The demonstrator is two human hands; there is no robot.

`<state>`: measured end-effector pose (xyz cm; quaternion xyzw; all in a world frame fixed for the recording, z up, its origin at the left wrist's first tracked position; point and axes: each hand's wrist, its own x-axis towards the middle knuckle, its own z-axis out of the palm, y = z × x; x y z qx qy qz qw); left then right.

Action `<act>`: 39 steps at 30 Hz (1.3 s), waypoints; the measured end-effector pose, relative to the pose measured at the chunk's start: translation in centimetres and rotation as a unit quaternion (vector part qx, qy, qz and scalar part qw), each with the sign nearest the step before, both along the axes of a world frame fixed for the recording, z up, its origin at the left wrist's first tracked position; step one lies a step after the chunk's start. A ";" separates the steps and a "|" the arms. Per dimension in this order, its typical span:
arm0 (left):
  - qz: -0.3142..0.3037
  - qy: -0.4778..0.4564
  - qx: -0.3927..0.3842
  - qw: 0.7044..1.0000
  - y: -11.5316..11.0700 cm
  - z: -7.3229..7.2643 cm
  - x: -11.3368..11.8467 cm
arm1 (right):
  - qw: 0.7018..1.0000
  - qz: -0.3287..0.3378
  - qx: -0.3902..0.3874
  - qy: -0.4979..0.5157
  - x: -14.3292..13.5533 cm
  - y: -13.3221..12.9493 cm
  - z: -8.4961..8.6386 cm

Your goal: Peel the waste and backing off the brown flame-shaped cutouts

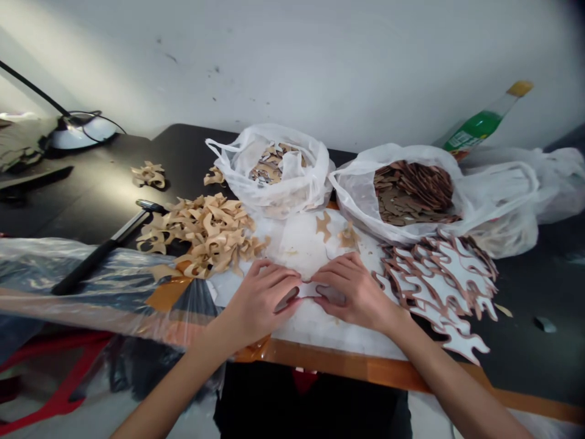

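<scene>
Between my two hands is a white cut-out piece (309,289), low over the white work sheet (292,332). My left hand (267,292) pinches its left end with curled fingers. The right end is gripped by my right hand (350,289), thumb below and fingers above. Fingers cover much of its outline. Just beyond the hands, two tan wavy pieces (323,227) rest on the sheet. A heap of curled tan paper pieces (210,231) lies left of my left hand. White-faced, brown-edged wavy pieces (443,274) are piled right of my right hand.
Behind the sheet stand a plastic bag (283,195) of mixed pieces and another plastic bag (356,189) of brown pieces. A hammer (109,247) lies at left, near a lamp base (85,131). A green bottle (479,128) leans at back right. Brown tape (338,363) runs along the front edge.
</scene>
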<state>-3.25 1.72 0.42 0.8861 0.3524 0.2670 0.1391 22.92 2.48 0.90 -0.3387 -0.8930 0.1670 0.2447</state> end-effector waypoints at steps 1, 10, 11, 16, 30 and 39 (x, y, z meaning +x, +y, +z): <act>0.002 0.001 0.000 1.000 0.0 0.0 0.0 | 1.000 0.001 0.000 0.001 0.0 0.0 0.0; 0.014 0.016 -0.020 1.000 0.0 0.0 0.1 | 1.000 -0.004 0.002 -0.006 0.1 0.2 -0.4; 0.016 0.015 -0.020 1.000 0.0 0.0 0.1 | 1.000 -0.005 0.000 -0.007 0.1 0.2 -0.4; 0.023 0.015 -0.022 0.999 -0.1 -0.1 0.2 | 1.000 -0.008 -0.018 0.001 0.1 0.2 -0.5; 0.024 0.013 -0.029 0.999 0.0 -0.2 0.2 | 0.999 -0.012 -0.051 -0.005 0.1 0.2 -0.1; 0.026 0.033 0.001 0.999 0.0 -0.2 0.0 | 0.999 -0.013 -0.026 -0.041 0.0 0.0 0.5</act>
